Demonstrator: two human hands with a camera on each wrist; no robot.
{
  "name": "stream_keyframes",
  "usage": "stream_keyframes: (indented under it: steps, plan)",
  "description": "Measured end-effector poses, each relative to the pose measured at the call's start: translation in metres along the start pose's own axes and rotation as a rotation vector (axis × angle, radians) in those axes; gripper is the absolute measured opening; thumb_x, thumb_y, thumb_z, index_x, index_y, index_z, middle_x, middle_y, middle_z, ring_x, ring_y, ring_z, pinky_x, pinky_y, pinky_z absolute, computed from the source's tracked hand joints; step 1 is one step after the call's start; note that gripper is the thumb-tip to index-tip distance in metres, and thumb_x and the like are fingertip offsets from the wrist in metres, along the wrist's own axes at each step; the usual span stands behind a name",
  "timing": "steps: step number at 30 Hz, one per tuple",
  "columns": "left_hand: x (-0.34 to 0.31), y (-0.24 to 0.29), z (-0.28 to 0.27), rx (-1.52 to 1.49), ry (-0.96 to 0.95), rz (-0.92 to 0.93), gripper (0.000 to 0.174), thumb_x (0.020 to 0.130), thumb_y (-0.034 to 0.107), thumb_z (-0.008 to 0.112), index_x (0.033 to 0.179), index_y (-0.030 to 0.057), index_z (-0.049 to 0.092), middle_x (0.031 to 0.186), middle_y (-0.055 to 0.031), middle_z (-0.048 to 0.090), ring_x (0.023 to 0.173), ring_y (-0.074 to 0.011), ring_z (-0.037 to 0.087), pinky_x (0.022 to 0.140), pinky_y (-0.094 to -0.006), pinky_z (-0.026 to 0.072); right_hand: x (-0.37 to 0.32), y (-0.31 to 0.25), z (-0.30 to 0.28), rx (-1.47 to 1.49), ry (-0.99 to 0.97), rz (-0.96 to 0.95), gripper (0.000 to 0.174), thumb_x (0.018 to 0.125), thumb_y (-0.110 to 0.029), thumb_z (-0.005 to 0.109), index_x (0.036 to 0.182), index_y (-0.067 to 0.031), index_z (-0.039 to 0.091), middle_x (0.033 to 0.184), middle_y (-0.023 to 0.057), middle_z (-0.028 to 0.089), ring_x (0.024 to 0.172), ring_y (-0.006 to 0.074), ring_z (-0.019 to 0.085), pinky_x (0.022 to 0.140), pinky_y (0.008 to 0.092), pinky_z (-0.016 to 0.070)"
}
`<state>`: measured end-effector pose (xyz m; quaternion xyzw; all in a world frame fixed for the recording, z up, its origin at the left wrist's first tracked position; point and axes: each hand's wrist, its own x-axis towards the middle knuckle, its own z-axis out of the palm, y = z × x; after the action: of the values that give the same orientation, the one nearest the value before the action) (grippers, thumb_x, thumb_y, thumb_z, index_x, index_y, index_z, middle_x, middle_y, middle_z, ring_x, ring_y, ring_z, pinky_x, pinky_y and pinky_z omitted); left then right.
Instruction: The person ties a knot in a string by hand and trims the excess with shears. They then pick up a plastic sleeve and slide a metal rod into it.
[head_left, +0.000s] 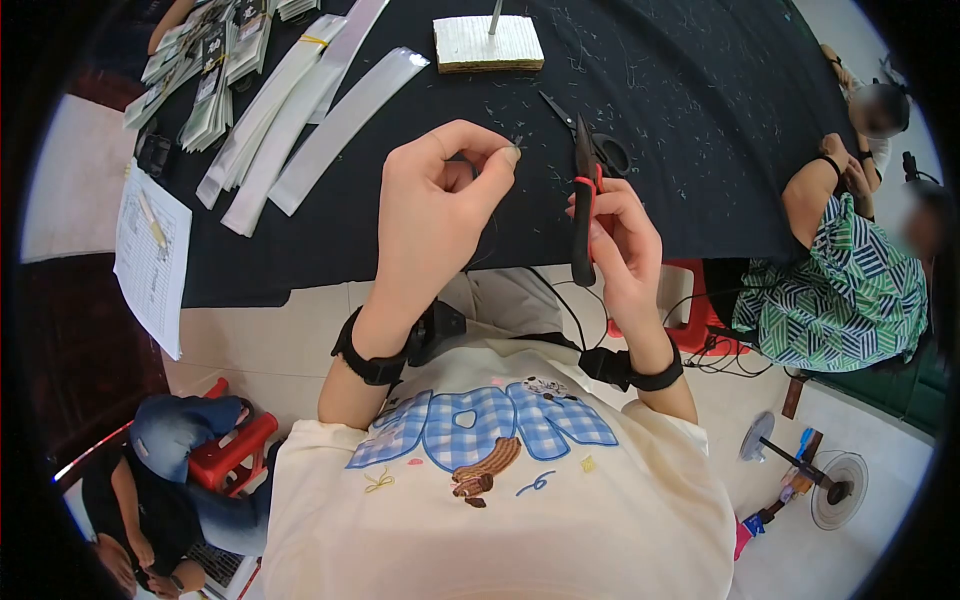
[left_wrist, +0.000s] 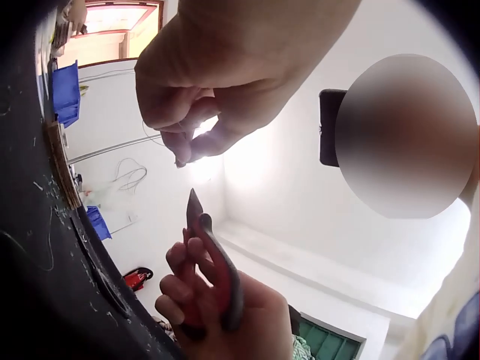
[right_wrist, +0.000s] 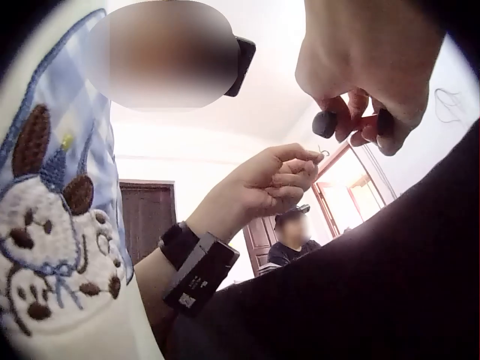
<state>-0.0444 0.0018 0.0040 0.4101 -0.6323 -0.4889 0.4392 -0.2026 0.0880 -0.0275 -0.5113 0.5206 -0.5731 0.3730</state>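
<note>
We saw the left hand (head_left: 435,205) pinching a tiny, thread-like bit (head_left: 517,144) between thumb and forefinger, too fine for us to identify, held up above the near part of the black cloth (head_left: 710,150). The right hand (head_left: 628,245) had its fingers curled round the pliers (head_left: 584,205), tips pointing far, just right of the bit but not touching it; their jaws looked closed. Scissors (head_left: 557,108) lay just beyond the pliers, and the block (head_left: 470,45) with its upright rod (head_left: 496,14) stood farther off. We took the step in hand to be fine work on the bit, with the pliers ready beside it. The next move, in our judgement, called for a steady left pinch and the plier tips brought leftward, parted slightly, clear of the fingertips.
</note>
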Motion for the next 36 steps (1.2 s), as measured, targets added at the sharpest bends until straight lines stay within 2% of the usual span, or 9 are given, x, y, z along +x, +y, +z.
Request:
stream_keyframes:
  steps: [6,8,12,14,18,30,33,35,36]
  plan:
    - [0.007,-0.005,-0.002,-0.031,-0.064,-0.102,0.013,0.076,0.01,0.061,0.079,-0.0027,0.063,0.061,-0.0021,0.057,0.051,-0.0033,0.049,0.046,-0.017,0.0345,0.002,0.007,0.002,0.082,-0.054,0.006,0.015,0.076,0.004,0.051,0.09,0.0009,0.054,0.097,0.0054,0.048,0.072,0.0075,0.043,0.064,0.0196,0.0352]
    - [0.009,-0.002,-0.003,-0.029,-0.092,-0.21,0.015,0.076,0.012,0.061,0.079,-0.0025,0.064,0.061,-0.0029,0.058,0.057,-0.0062,0.054,0.052,-0.0177,0.0391,0.002,0.007,0.003,0.09,-0.056,0.036,0.016,0.074,0.003,0.054,0.089,0.0001,0.055,0.096,0.0046,0.049,0.071,0.0074,0.042,0.063,0.0194,0.0348]
    - [0.013,-0.01,-0.002,-0.031,-0.11,-0.226,0.016,0.076,0.013,0.061,0.079,-0.0024,0.064,0.062,-0.0037,0.059,0.06,-0.0072,0.055,0.055,-0.0194,0.0404,0.002,0.013,0.0,-0.036,-0.083,0.023,0.02,0.069,-0.002,0.062,0.088,-0.0026,0.056,0.094,0.0034,0.05,0.065,0.0073,0.042,0.057,0.0194,0.0343]
    - [0.015,-0.015,-0.001,-0.066,-0.113,-0.21,0.014,0.075,0.015,0.061,0.079,0.0024,0.064,0.061,0.0006,0.054,0.043,0.0004,0.034,0.038,-0.0169,0.0192,0.002,0.012,0.0,-0.106,-0.096,-0.009,0.02,0.068,-0.004,0.063,0.087,-0.0031,0.057,0.093,0.0036,0.051,0.063,0.0074,0.042,0.055,0.0198,0.0343]
    - [0.016,-0.015,-0.002,-0.072,-0.129,-0.214,0.013,0.075,0.014,0.061,0.08,0.0025,0.064,0.061,0.0007,0.054,0.043,0.0004,0.034,0.038,-0.0168,0.0195,0.003,0.007,0.0,-0.222,-0.135,-0.028,0.019,0.065,-0.007,0.065,0.083,-0.0037,0.058,0.091,0.0044,0.052,0.06,0.0078,0.044,0.051,0.0204,0.0342]
    - [0.012,-0.013,-0.004,-0.051,-0.162,-0.181,0.014,0.076,0.016,0.061,0.08,0.0025,0.064,0.061,0.0008,0.055,0.045,0.0003,0.035,0.039,-0.0167,0.0207,0.007,0.0,0.003,-0.247,-0.167,-0.025,0.015,0.066,-0.008,0.063,0.079,-0.003,0.057,0.086,0.0049,0.053,0.059,0.0087,0.043,0.051,0.02,0.0341]
    - [0.011,-0.011,-0.004,-0.032,-0.17,-0.19,0.014,0.076,0.015,0.061,0.08,0.0015,0.064,0.062,-0.0001,0.055,0.048,-0.0014,0.04,0.043,-0.0168,0.0269,0.008,-0.001,0.0,-0.213,-0.186,-0.033,0.015,0.068,-0.01,0.064,0.076,-0.0026,0.056,0.083,0.0053,0.053,0.058,0.0093,0.042,0.051,0.0204,0.0342]
    - [0.012,-0.014,-0.004,-0.027,-0.182,-0.171,0.012,0.075,0.008,0.059,0.078,-0.0033,0.063,0.064,-0.0016,0.058,0.057,-0.0031,0.05,0.051,-0.0172,0.0386,0.008,-0.001,-0.001,-0.229,-0.178,-0.005,0.017,0.068,-0.013,0.066,0.074,-0.0028,0.053,0.082,0.0057,0.053,0.058,0.0093,0.042,0.051,0.0208,0.0339]
    - [0.012,-0.014,-0.004,-0.027,-0.183,-0.172,0.012,0.075,0.008,0.059,0.078,-0.0033,0.063,0.064,-0.0016,0.058,0.057,-0.0031,0.05,0.051,-0.0172,0.0386,0.008,-0.001,-0.001,-0.246,-0.17,0.022,0.021,0.068,-0.016,0.068,0.071,-0.0029,0.051,0.081,0.006,0.053,0.058,0.0093,0.042,0.051,0.0212,0.0336]
